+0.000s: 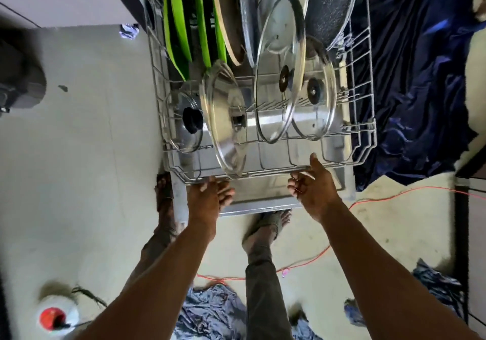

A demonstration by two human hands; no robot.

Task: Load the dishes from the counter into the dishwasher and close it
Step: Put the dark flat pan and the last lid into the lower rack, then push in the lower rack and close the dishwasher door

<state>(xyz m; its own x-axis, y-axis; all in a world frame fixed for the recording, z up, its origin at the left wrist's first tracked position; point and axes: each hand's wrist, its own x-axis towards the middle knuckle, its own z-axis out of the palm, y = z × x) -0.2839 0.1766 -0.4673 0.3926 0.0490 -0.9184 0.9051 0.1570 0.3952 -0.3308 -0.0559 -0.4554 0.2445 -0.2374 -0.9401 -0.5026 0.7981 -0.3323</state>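
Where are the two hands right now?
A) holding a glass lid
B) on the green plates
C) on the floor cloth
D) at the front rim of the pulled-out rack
D: the left hand and right hand are both at the front rim of the rack, short of the glass lids and green plates standing in it.

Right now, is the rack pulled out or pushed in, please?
Pulled out: the rack sits over the lowered door, with the left hand and right hand at its front edge.

Pale floor (79, 181), dark blue cloth (420, 76) at right, orange cable (394, 195), crumpled grey-blue rags (210, 313) nearby.
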